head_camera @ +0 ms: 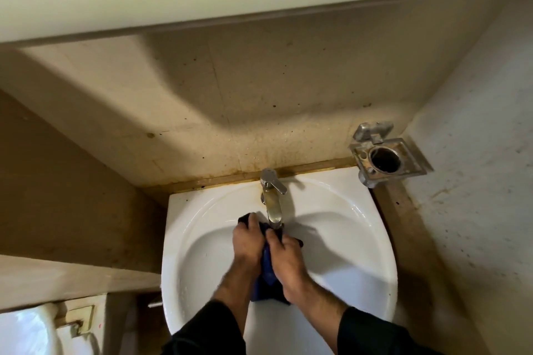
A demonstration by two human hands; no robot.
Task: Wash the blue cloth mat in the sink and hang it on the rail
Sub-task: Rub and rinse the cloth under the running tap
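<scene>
Fingers (248, 228) of both hands grip blue cloth mat (267, 266).

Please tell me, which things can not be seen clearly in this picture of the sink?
Head view:
- Blue cloth: mostly covered by the left hand and right hand.
- Tap mouth: hidden behind the hands, so running water cannot be told.
- Drain of the sink: covered by cloth and hands.
- Rail: not in view.
</scene>
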